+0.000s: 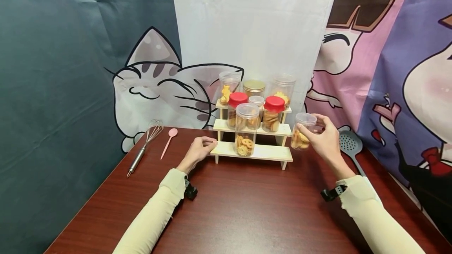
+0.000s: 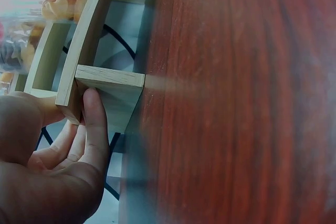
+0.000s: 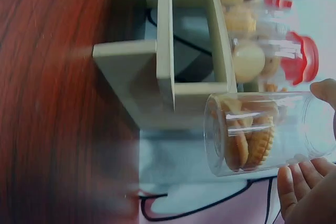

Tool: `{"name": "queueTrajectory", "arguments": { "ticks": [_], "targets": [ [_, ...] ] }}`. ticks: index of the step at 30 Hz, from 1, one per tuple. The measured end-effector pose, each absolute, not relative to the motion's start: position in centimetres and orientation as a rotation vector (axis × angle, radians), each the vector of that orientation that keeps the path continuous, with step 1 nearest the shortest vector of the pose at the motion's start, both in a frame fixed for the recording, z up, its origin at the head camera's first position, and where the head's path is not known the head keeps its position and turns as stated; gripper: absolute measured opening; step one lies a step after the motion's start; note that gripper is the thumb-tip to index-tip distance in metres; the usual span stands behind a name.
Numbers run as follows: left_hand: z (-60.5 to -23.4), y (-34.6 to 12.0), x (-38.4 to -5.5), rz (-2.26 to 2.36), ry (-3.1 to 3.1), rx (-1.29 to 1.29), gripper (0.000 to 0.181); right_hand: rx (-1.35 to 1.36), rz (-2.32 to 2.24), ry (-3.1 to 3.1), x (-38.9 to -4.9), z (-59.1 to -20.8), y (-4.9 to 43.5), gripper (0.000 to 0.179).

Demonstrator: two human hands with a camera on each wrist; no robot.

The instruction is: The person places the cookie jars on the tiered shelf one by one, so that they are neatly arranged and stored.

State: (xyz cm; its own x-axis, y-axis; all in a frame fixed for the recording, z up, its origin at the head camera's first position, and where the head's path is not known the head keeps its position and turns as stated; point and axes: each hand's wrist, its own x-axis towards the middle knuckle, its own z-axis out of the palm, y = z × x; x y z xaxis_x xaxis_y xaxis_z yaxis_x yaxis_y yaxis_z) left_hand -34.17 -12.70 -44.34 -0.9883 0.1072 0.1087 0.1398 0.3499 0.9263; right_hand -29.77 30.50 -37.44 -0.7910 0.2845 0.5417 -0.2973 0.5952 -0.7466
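A pale wooden three-tier rack (image 1: 266, 152) stands on the table and bears several cookie jars. My left hand (image 1: 200, 150) pinches the left end of its lowest shelf, thumb above and fingers beneath in the left wrist view. Beside the rack's right end, my right hand (image 1: 325, 134) grips a clear jar (image 1: 300, 138) of cookies near its lid, and the jar hangs in the air. On the lowest shelf, left of its middle, is another clear jar (image 1: 243, 146) with cookies. Two red-lidded jars (image 1: 272, 117) and a small clear-lidded jar (image 1: 256, 100) share the middle shelf.
Up on the top shelf are two clear jars (image 1: 229, 83) and a gold-lidded jar (image 1: 254, 86). A whisk (image 1: 144, 150) and a pink spoon (image 1: 169, 142) lie at the left; a grey slotted turner (image 1: 350, 143) lies behind my right hand. Printed cloths hang behind the table (image 1: 247, 214).
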Motion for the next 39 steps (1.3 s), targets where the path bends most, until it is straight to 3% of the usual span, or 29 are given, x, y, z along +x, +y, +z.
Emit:
{"name": "queueTrajectory", "arguments": {
  "ticks": [14, 24, 39],
  "targets": [
    [-44.4, -12.6, -34.3, -1.71, -2.565, -0.241, 0.03, 0.21, 1.292, -2.227, -28.6, -38.4, 25.1, 0.064],
    [-44.6, -12.3, -34.5, -1.806, -2.532, -0.246, 0.029, 0.308, 1.338, -2.196, -29.6, -39.0, 22.0, 0.064],
    [-44.0, -12.1, -34.5, -1.728, -2.557, -0.256, 0.029, 0.303, 1.285, -2.215, -30.2, -39.4, 21.4, 0.069]
  ]
}}
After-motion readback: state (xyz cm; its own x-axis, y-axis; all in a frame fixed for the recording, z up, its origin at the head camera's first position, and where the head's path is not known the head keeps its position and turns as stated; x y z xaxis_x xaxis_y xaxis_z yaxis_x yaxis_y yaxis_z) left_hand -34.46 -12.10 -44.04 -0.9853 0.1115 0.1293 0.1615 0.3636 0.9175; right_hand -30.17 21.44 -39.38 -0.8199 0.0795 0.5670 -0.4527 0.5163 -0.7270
